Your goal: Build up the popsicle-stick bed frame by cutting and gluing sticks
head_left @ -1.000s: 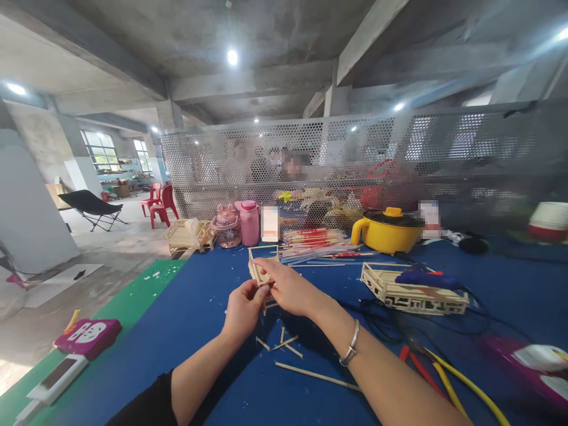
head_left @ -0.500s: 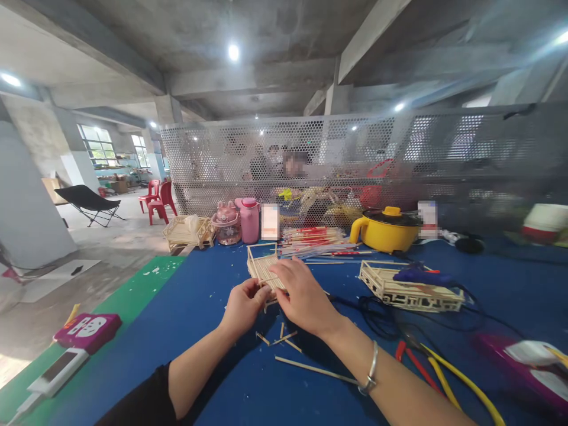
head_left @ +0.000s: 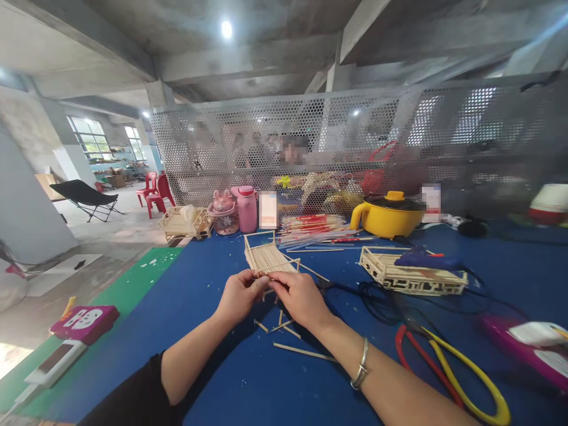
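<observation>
A small frame of pale wooden sticks (head_left: pixel 270 258), with a slatted floor and thin rails, stands in front of me on the blue table. My left hand (head_left: pixel 238 299) pinches its near edge between thumb and fingers. Close beside it, my right hand (head_left: pixel 302 297) is closed on the same edge, thumb and fingertips together. The exact spot they grip is partly covered by the fingers. Just below my hands lie several short cut sticks (head_left: pixel 284 324) and one longer stick (head_left: pixel 305 352).
A second stick frame (head_left: pixel 412 283) at right bears a blue glue gun (head_left: pixel 428 261). Red-and-yellow-handled pliers (head_left: pixel 473 378) and black cables lie nearby. Behind are stick bundles (head_left: pixel 315 225), a yellow pot (head_left: pixel 388 223), a pink jug (head_left: pixel 247 210) and a perforated metal screen (head_left: pixel 213 142).
My right hand has drawn back from over the slatted floor to the near edge, beside my left hand, uncovering more of the frame. The camera view has shifted slightly.
</observation>
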`<move>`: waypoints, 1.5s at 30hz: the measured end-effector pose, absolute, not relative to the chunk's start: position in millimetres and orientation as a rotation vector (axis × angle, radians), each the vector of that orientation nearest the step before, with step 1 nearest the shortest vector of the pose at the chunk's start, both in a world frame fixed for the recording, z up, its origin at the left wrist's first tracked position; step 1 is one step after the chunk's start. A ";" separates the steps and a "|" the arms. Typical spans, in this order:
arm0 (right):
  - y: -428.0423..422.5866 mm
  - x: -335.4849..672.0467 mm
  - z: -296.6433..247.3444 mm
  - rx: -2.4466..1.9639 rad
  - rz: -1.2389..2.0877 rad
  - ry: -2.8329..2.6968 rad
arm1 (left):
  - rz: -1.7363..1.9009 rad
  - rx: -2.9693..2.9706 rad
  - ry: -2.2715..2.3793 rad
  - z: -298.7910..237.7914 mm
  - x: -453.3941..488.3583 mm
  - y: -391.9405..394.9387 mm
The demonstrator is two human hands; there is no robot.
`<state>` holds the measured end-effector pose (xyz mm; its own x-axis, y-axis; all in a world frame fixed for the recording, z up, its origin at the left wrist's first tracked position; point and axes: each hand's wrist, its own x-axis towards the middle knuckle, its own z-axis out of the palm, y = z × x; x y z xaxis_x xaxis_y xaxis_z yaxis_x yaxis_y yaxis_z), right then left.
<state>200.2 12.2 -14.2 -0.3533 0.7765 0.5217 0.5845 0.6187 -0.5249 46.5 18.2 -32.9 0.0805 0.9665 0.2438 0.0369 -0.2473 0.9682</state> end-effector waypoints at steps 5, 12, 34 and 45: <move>12.0 201.3 -15.2 -1.102 0.323 -2.037 | 1.315 1.477 1.058 -30.4 46.5 15.4; 11.4 197.9 -15.7 -1.144 0.431 -1.947 | 1.290 1.474 1.047 -29.9 47.8 14.7; -29.6 208.1 8.7 -1.130 0.979 -1.817 | 1.239 1.278 1.014 -12.8 54.5 -18.6; -92.4 383.0 -8.3 -2.178 0.160 -1.963 | 1.112 1.156 0.920 -19.9 65.5 -22.5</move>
